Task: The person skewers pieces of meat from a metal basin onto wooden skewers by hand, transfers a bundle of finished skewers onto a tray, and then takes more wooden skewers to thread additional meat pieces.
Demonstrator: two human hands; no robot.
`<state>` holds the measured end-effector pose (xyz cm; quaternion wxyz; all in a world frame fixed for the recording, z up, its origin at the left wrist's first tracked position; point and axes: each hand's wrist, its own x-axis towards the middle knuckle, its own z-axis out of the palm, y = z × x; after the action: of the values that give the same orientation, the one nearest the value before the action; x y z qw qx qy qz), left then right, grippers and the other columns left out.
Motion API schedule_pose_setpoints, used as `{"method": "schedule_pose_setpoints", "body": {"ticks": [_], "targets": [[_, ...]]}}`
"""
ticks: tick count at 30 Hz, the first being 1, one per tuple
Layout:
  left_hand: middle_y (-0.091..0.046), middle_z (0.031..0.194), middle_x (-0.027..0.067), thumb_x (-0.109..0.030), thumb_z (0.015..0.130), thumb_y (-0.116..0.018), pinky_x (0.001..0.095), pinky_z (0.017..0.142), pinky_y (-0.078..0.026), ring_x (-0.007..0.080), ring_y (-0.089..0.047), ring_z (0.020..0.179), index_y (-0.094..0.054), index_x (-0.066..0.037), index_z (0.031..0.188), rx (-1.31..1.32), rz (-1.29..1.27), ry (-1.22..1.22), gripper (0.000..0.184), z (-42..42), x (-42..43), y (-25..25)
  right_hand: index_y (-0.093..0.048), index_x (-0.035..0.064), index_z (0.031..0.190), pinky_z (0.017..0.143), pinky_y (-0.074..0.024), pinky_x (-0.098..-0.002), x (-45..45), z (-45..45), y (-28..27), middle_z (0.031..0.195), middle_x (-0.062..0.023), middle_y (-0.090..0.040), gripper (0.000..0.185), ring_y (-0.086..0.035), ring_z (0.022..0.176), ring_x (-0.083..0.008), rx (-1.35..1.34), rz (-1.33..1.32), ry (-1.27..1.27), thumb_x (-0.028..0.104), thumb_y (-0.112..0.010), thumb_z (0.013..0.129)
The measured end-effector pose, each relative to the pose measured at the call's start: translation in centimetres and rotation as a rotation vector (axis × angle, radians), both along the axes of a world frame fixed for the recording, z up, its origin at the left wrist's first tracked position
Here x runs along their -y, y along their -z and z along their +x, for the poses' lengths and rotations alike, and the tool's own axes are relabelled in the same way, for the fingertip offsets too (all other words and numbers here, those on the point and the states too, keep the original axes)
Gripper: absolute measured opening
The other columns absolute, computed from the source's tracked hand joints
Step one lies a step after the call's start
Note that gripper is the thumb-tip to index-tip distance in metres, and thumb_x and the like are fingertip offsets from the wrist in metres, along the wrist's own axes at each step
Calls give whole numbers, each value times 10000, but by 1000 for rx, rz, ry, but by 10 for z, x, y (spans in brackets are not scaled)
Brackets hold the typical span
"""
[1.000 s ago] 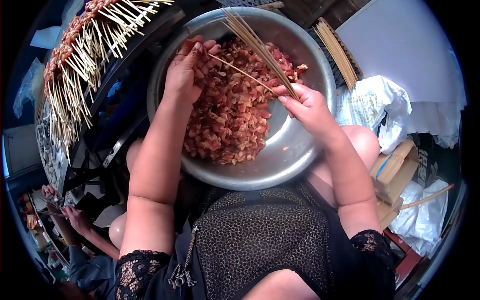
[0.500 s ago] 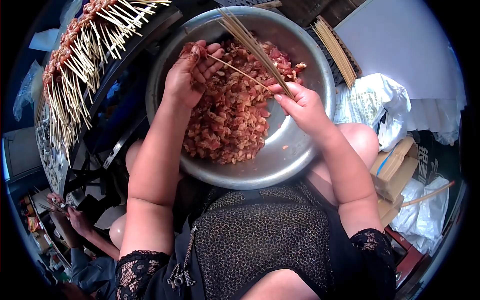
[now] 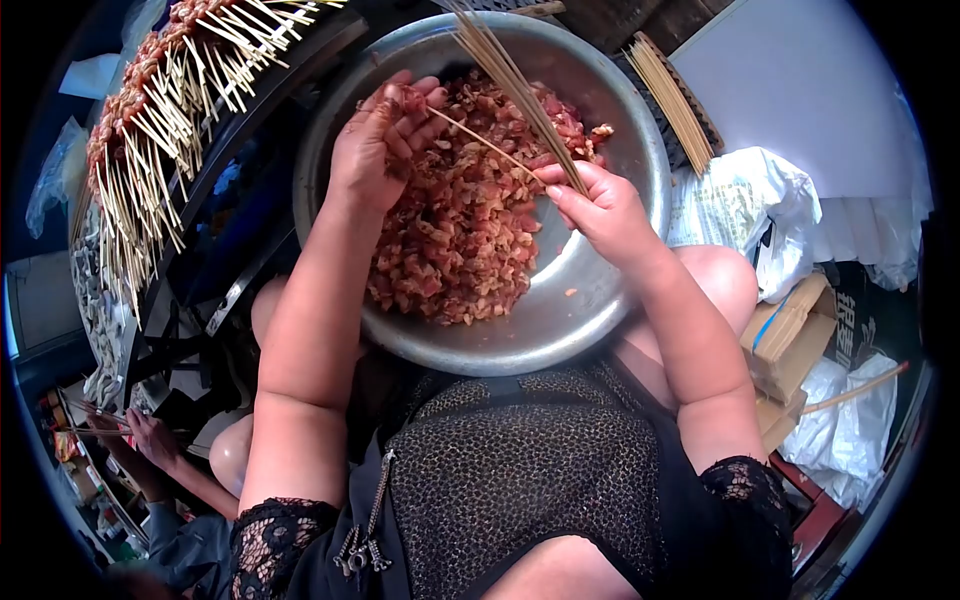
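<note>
A wide metal basin (image 3: 590,290) holds a heap of cut raw meat (image 3: 455,250). Over its left side, my left hand (image 3: 375,150) is palm up, its fingers curled around some meat pieces (image 3: 408,100). My right hand (image 3: 605,205), over the basin's right side, grips a bundle of bamboo skewers (image 3: 520,90) that points up and away. From the same hand a single skewer (image 3: 485,143) reaches left to the meat in my left hand. Its tip is hidden there.
Rows of loaded meat skewers (image 3: 150,110) lie along a rack at upper left. More bare skewers (image 3: 675,100) rest in a dark basket at upper right, near a white plastic bag (image 3: 750,210). A cardboard box (image 3: 795,330) stands at right. Another person's hands (image 3: 150,437) hold thin sticks at lower left.
My left hand has shifted slightly and its fingers have curled more around the meat. The far end of the skewer bundle has swung a little right. The other person's hands have moved a little.
</note>
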<state>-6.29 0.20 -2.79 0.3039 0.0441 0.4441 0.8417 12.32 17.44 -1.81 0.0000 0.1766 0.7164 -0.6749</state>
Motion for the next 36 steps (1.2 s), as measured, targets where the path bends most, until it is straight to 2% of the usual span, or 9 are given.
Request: {"method": "schedule_pose_setpoints", "body": {"ticks": [5, 9, 12, 17, 20, 27, 31, 34, 36], "targets": [[-578, 1098, 200, -207, 952, -428, 405, 867, -498, 282, -591, 1009, -445, 19, 1170, 9, 41, 48, 314, -5, 5, 7, -595, 22, 1074, 673, -472, -205, 2, 1, -3, 855, -7, -605, 204, -574, 758, -57, -29, 3, -24, 63, -518, 889], [-579, 1098, 201, -214, 955, -421, 403, 873, -492, 278, -587, 1019, -453, 8, 1161, 13, -7, 68, 305, -4, 6, 4, -585, 5, 1079, 714, -486, -218, 2, 0, -4, 923, -30, -614, 206, -601, 835, -84, 8, 30, -46, 50, -510, 892], [-593, 1064, 195, -203, 950, -434, 402, 854, -507, 285, -603, 982, -456, 14, 1139, 23, 23, 74, 288, -6, 6, 7, -580, 14, 1085, 707, -486, -211, 5, -1, -4, 907, -28, -612, 209, -597, 816, -74, 7, 6, -32, 56, -509, 893], [-595, 1046, 196, -195, 948, -433, 420, 865, -497, 290, -603, 975, -465, 9, 1117, 46, 40, 81, 267, 2, 3, 6, -564, 24, 1092, 561, -426, -181, 7, -4, -1, 728, 39, -541, 214, -503, 624, -25, 118, -296, -22, 90, -518, 894], [-590, 1029, 187, -209, 940, -418, 448, 899, -461, 302, -593, 968, -487, -9, 1057, 83, 80, 90, 241, 5, 2, 8, -562, 25, 1091, 512, -385, -177, 12, -5, 4, 670, 63, -497, 216, -447, 571, -21, 93, -242, -27, 108, -518, 896], [-582, 1012, 175, -256, 919, -378, 468, 945, -409, 321, -570, 979, -527, -62, 891, 158, 356, 251, 246, 6, 2, 20, -567, 27, 1084, 510, -384, -174, 23, -8, 15, 654, 61, -492, 208, -442, 569, -20, 6, -204, -36, 104, -512, 900], [-584, 1049, 183, -258, 914, -386, 427, 916, -438, 318, -571, 995, -523, -75, 897, 129, 227, 251, 229, 22, -4, 14, -567, 28, 1085, 508, -384, -165, 23, -9, 13, 654, 59, -493, 207, -452, 570, -19, -2, -282, -22, 95, -515, 897], [-573, 1108, 192, -267, 916, -425, 351, 865, -479, 293, -564, 1045, -529, -61, 1004, 72, 155, 474, 247, 23, -2, 19, -566, 23, 1081, 513, -393, -158, 23, -8, 15, 684, 58, -500, 202, -465, 583, -19, -35, -328, -13, 84, -509, 898], [-572, 1109, 189, -248, 916, -439, 355, 878, -471, 287, -559, 1055, -521, -51, 1052, -32, 71, 523, 253, 28, -2, 12, -562, 16, 1080, 522, -405, -158, 20, -7, 7, 719, 49, -512, 198, -477, 600, -20, -58, -304, -21, 70, -504, 899]]}}
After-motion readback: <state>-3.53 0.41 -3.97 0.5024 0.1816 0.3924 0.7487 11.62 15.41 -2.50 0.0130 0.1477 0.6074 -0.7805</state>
